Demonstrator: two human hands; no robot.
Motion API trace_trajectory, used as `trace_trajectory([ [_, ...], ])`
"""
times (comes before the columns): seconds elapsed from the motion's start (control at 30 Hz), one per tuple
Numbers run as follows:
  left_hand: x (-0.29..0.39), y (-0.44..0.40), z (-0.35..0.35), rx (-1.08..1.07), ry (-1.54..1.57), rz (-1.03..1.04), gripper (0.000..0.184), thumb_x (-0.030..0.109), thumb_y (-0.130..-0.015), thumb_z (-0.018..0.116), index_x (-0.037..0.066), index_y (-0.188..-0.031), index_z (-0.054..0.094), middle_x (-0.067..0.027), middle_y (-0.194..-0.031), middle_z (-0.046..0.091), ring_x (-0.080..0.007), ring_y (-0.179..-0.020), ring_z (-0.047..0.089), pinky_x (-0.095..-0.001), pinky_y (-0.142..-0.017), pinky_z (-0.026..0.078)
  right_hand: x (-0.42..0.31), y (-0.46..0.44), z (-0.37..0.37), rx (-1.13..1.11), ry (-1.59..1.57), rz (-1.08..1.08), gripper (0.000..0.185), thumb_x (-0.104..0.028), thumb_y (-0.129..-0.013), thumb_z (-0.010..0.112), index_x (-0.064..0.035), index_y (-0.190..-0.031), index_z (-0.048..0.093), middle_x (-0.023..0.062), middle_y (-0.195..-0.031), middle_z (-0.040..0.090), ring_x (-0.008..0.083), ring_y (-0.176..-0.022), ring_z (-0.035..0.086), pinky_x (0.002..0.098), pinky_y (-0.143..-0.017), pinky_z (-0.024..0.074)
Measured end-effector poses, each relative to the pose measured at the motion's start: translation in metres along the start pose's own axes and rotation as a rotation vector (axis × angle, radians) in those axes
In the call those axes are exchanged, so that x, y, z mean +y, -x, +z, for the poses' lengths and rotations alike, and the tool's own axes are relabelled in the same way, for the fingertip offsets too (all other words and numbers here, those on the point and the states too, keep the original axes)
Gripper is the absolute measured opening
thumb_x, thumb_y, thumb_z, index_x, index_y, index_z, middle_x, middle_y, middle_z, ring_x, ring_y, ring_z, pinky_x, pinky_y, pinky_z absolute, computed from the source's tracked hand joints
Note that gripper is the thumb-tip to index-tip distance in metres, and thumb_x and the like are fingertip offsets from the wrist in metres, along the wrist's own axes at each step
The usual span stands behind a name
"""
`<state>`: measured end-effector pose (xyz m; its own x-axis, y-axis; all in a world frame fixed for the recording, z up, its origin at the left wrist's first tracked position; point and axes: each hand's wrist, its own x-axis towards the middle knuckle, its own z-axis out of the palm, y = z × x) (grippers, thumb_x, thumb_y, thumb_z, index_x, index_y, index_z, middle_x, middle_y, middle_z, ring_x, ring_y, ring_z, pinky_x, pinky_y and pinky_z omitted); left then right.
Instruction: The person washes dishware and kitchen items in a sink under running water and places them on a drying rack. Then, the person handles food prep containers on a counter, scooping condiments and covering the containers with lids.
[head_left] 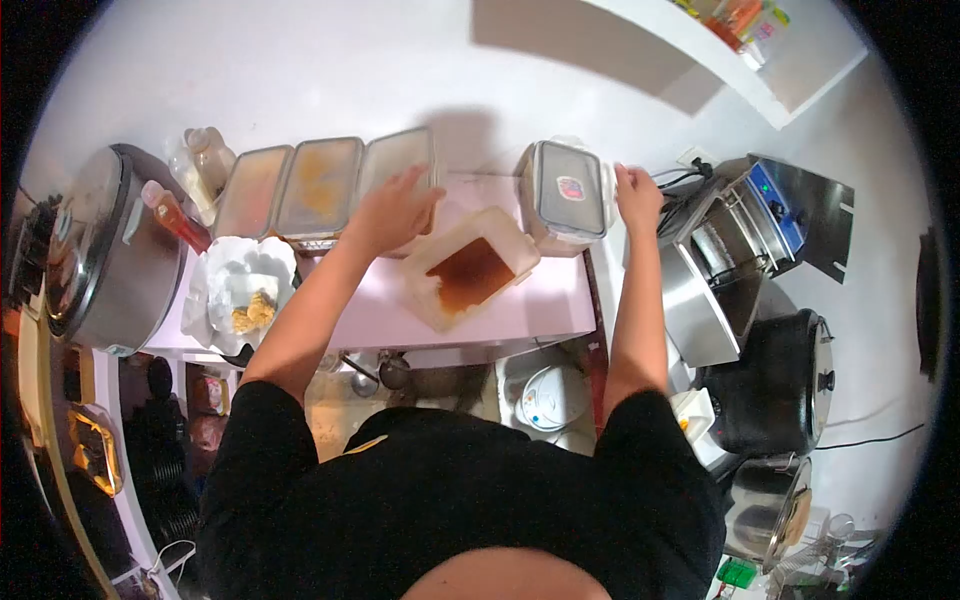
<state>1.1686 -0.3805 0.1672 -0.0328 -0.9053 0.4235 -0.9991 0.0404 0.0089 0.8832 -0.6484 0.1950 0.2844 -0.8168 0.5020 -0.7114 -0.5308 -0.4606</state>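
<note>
My left hand (395,212) is closed over the front right corner of a lidded clear plastic container (392,158), the third in a row at the back of the pink counter. Its fingers wrap around the container's right edge. Just right of it, an open plastic tub (425,297) holds a dark reddish-brown sauce (472,275). Farther right stands a tall container with a grey-rimmed lid (570,188) and a sticker on top. Beside that container's right edge is my right hand (638,198), fingers curled together; what they hold, if anything, is too small to make out.
Two more lidded containers (320,182) stand at left, near a red sauce bottle (176,217) and a paper-lined bowl (215,300) with fried pieces. A large pot (140,250) borders the left. At right are a steel fryer (695,295) and black pot (765,385).
</note>
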Motion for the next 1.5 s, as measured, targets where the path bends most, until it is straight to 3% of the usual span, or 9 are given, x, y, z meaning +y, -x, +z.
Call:
trace_trajectory([
  [0.07,0.0,0.003,-0.009,0.006,0.063,-0.153,0.026,0.016,-0.079,0.048,0.019,-0.104,0.053,-0.0113,-0.118,0.047,-0.0326,-0.098,0.053,-0.0412,-0.069,0.049,-0.062,0.09,-0.042,-0.216,-0.222,0.306,0.053,-0.045,-0.086,0.041,-0.0003,-0.062,0.058,0.0085,-0.05,0.054,0.0165,-0.049,0.056,0.0298,-0.05,0.0429],
  [0.13,-0.007,0.003,-0.027,0.161,0.201,-0.271,0.028,0.015,-0.078,0.048,0.019,-0.106,0.051,-0.0135,-0.116,0.049,-0.0338,-0.08,0.059,-0.041,-0.063,0.05,-0.076,0.167,-0.036,-0.412,-0.357,0.467,0.04,-0.036,-0.085,0.046,0.0005,-0.079,0.06,0.0084,-0.058,0.057,0.0144,-0.047,0.053,0.0281,-0.049,0.0425],
  [0.17,-0.011,0.003,-0.031,0.154,0.198,-0.27,0.028,0.015,-0.078,0.048,0.019,-0.106,0.051,-0.0135,-0.116,0.049,-0.0338,-0.08,0.059,-0.041,-0.063,0.05,-0.095,0.198,-0.034,-0.391,-0.256,0.207,0.028,-0.027,-0.081,0.053,-0.0023,-0.094,0.058,0.0098,-0.075,0.06,0.0153,-0.058,0.056,0.0285,-0.052,0.0445],
  [0.3,-0.024,0.007,-0.025,0.305,0.22,-0.228,0.03,0.013,-0.078,0.048,0.019,-0.106,0.051,-0.015,-0.11,0.054,-0.0327,-0.067,0.06,-0.0398,-0.057,0.05,-0.172,0.254,-0.019,-0.292,-0.2,-0.374,0.047,-0.029,-0.072,0.067,-0.006,-0.109,0.05,0.0136,-0.103,0.052,0.0258,-0.071,0.058,0.0329,-0.058,0.0489],
  [0.47,-0.028,0.011,-0.025,0.432,0.209,-0.212,0.03,0.012,-0.077,0.048,0.019,-0.106,0.052,-0.0147,-0.104,0.058,-0.0307,-0.062,0.06,-0.0387,-0.055,0.05,-0.176,0.283,0.031,-0.24,-0.245,-0.322,0.028,-0.021,-0.07,0.068,-0.0038,-0.088,0.054,0.0128,-0.084,0.054,0.0272,-0.065,0.055,0.0336,-0.056,0.0466],
  [0.6,-0.035,0.015,-0.027,0.414,0.22,-0.232,0.031,0.013,-0.076,0.049,0.018,-0.107,0.052,-0.016,-0.103,0.058,-0.0283,-0.061,0.061,-0.0373,-0.053,0.05,-0.171,0.274,0.004,-0.262,-0.136,-0.325,0.019,-0.017,-0.073,0.064,-0.0019,-0.071,0.052,0.0109,-0.066,0.051,0.0268,-0.06,0.054,0.0354,-0.051,0.0444],
  [1.0,-0.038,0.016,-0.026,0.448,0.223,-0.331,0.033,0.016,-0.075,0.052,0.019,-0.108,0.054,-0.0141,-0.099,0.06,-0.0245,-0.061,0.062,-0.0333,-0.049,0.049,-0.247,0.132,-0.129,-0.692,0.023,-0.598,0.01,-0.006,-0.071,0.058,-0.0009,-0.077,0.051,0.0144,-0.072,0.051,0.0323,-0.068,0.053,0.0377,-0.06,0.0434],
  [1.27,-0.038,0.019,-0.032,0.448,0.309,-0.381,0.033,0.015,-0.075,0.051,0.017,-0.108,0.054,-0.0153,-0.099,0.06,-0.0281,-0.065,0.062,-0.0369,-0.057,0.05,-0.3,0.054,-0.08,-0.885,0.187,-1.095,0.012,0.003,-0.064,0.054,0.001,-0.073,0.046,0.0132,-0.069,0.048,0.0322,-0.075,0.05,0.0401,-0.063,0.0413],
  [1.5,-0.034,0.023,-0.048,0.439,0.447,-0.52,0.04,0.011,-0.077,0.049,0.013,-0.116,0.045,-0.013,-0.071,0.06,-0.0308,-0.06,0.059,-0.0399,-0.057,0.047,-0.331,0.045,-0.013,-1.191,0.672,-1.408,0.005,0.003,-0.058,0.056,-0.0017,-0.06,0.054,0.0073,-0.066,0.053,0.0248,-0.082,0.054,0.0346,-0.067,0.0452],
])
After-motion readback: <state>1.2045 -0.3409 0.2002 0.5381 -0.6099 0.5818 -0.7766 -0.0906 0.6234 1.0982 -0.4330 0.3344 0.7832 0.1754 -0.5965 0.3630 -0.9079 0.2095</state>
